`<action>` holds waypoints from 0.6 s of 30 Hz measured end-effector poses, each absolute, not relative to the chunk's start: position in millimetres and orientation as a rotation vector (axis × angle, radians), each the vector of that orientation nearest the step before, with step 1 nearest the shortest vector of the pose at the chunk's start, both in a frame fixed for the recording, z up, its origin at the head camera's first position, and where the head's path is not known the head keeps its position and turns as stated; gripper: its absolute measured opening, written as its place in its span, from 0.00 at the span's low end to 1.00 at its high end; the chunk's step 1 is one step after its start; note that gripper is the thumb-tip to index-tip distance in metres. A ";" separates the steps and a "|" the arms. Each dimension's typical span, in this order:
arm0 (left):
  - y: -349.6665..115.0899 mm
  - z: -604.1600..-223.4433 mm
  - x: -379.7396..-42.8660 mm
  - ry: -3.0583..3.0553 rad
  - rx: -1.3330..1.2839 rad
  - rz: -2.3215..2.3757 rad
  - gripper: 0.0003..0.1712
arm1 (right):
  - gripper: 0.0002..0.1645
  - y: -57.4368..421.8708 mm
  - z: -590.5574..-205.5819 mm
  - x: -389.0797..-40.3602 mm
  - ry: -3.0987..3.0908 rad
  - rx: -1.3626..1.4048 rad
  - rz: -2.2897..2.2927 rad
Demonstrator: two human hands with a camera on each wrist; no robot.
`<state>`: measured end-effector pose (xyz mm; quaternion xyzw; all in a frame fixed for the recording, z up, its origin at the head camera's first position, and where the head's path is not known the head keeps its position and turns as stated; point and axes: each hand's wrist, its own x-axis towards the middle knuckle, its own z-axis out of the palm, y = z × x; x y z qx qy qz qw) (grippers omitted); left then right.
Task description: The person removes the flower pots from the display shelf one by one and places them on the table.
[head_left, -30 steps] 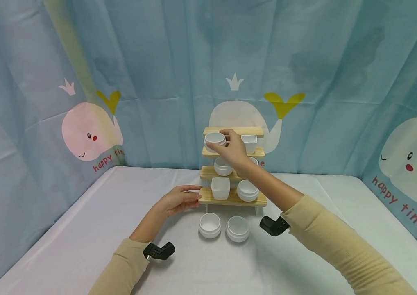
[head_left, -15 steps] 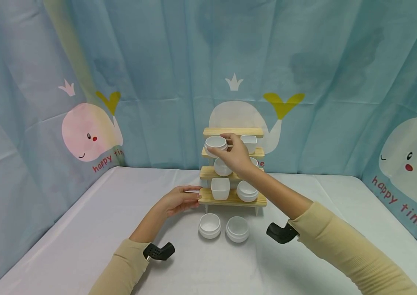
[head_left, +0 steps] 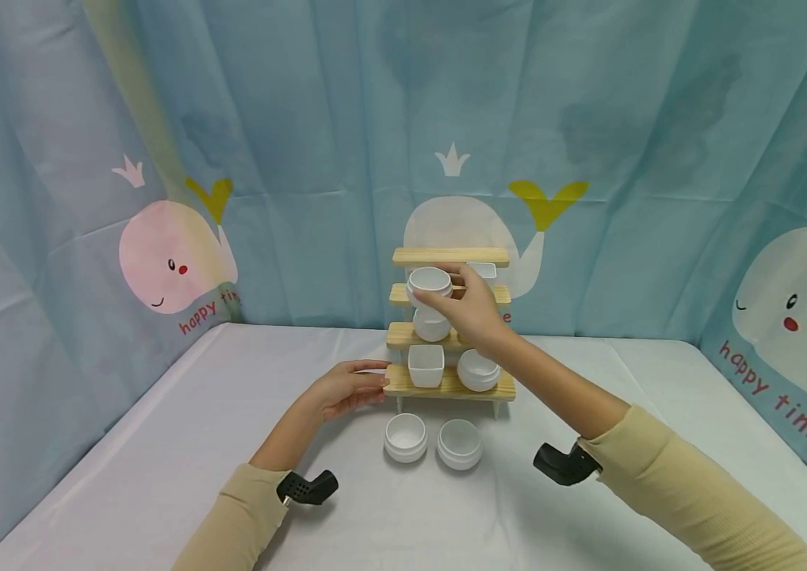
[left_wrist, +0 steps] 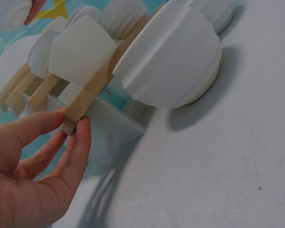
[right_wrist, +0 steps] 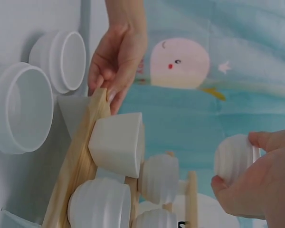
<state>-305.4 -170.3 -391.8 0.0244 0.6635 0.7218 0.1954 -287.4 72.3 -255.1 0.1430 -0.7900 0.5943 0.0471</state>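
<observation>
My right hand [head_left: 473, 305] grips a round white ribbed bowl [head_left: 423, 300] between thumb and fingers. In the right wrist view this bowl [right_wrist: 230, 159] is apart from the stand's boards. Down at the lowest board's left end, my left hand [head_left: 349, 388] pinches the wood. The left wrist view shows thumb and fingertips on that board's end [left_wrist: 77, 111]. The stepped wooden stand [head_left: 453, 391] bears a square white cup [head_left: 426, 366] and a round bowl [head_left: 478, 370] on its lowest step. Another round bowl [head_left: 432, 325] sits one step up, and a square cup [head_left: 483, 270] higher, partly hidden by my right hand.
Two round white bowls [head_left: 406, 438] stand on the white tablecloth [head_left: 553, 515] in front of the stand. The stand's top board [head_left: 450, 256] bears nothing. A blue curtain [head_left: 318, 103] printed with whales hangs close behind.
My right hand has carried the round bowl from the upper left of the stand a little rightward, down and toward me. My left hand stays at the lowest board.
</observation>
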 end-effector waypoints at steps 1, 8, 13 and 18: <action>-170.2 -391.8 -305.4 1.858 0.069 2.024 0.32 | 0.40 73.6 -254.9 -286.4 -2.413 0.433 1.813; -170.1 -392.4 -306.0 1.859 0.062 2.028 0.32 | 0.41 82.1 -256.0 -282.9 -2.427 0.436 1.825; -169.6 -392.9 -306.5 1.871 0.046 2.022 0.32 | 0.41 89.1 -258.5 -280.3 -2.429 0.456 1.816; -169.7 -393.3 -306.5 1.871 0.054 2.024 0.32 | 0.39 97.6 -259.1 -276.9 -2.406 0.484 1.807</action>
